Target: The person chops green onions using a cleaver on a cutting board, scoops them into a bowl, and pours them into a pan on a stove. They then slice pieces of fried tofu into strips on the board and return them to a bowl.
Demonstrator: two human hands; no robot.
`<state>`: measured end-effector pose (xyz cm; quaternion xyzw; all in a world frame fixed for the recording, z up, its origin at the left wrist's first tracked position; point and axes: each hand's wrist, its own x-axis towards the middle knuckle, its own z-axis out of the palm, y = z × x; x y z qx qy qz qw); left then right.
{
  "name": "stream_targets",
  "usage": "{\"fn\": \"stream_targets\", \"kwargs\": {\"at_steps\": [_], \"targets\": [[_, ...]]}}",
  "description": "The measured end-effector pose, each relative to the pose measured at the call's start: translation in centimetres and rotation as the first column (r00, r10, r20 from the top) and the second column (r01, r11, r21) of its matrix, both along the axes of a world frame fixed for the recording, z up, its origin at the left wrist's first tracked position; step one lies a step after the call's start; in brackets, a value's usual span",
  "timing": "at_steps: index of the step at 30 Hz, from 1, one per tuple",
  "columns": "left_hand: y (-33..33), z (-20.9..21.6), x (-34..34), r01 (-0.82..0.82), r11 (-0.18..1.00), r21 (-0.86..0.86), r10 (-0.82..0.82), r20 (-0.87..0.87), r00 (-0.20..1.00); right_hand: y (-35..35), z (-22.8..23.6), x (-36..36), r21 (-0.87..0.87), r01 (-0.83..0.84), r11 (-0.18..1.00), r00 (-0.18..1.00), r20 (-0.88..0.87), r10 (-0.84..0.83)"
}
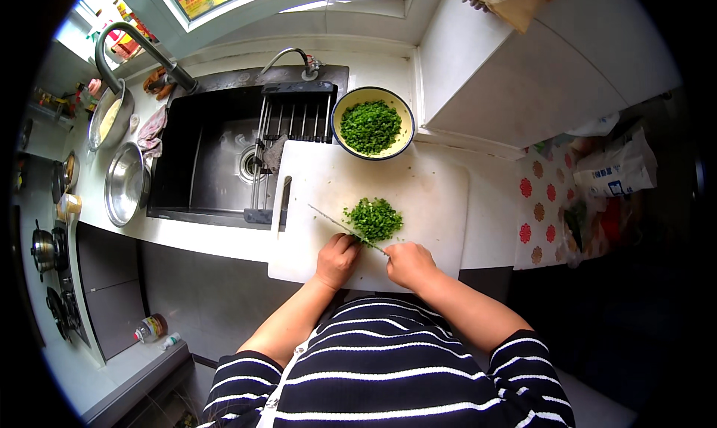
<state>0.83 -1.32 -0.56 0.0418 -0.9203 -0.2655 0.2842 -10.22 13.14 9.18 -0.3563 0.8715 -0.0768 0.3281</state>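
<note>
Right grip (pixel 409 266) closed on one knife (pixel 337 224), its long blade pointing away and left.
Left grip (pixel 340 259) curls by the blade; I can't tell if it holds anything. The knife slants over one white board (pixel 429 204), beside one green pile (pixel 376 219); one bowl (pixel 408 123) beyond.

"What is the person wearing?"

"A dark top (pixel 388 358), black or close to it, with thin white stripes running across."

"And the sleeves?"

"The left sleeve (pixel 246 383) and right sleeve (pixel 526 376) carry the same stripes and end short of the forearms (pixel 478 312), which are bare, as are the fingers (pixel 341 246)."

"Anything on the front?"

"A pale strip (pixel 279 391) runs down its left side; the small details there blur."
</note>
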Motion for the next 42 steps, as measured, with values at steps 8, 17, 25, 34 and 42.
{"fn": "stream_targets", "kwargs": {"at_steps": [8, 17, 25, 34, 42], "targets": [[-0.2, 0.1, 0.0, 0.007, 1.000, 0.031, -0.008, 0.030, 1.000, -2.9, -2.7, -0.3, -0.013, 0.019, 1.000, 0.999, 0.041, -0.019], [0.2, -0.2, 0.2, -0.027, 0.998, 0.050, 0.025, 0.026, 0.999, 0.3, -0.4, -0.2, -0.040, 0.039, 0.998, 0.999, 0.025, -0.038], [0.0, 0.0, 0.2, -0.014, 0.998, 0.055, 0.014, 0.003, 1.000, 0.1, -0.1, -0.3, 0.063, -0.030, 0.998, 0.999, 0.040, 0.027], [0.0, -0.4, 0.5, -0.024, 0.997, 0.074, 0.022, 0.033, 0.999, -2.1, -2.3, 0.2, -0.082, 0.080, 0.993, 0.996, 0.055, -0.076], [-0.1, -0.1, 0.6, -0.024, 0.998, 0.056, 0.021, 0.050, 0.999, 0.3, 0.2, 1.0, -0.024, 0.047, 0.999, 0.998, 0.031, -0.047]]}}
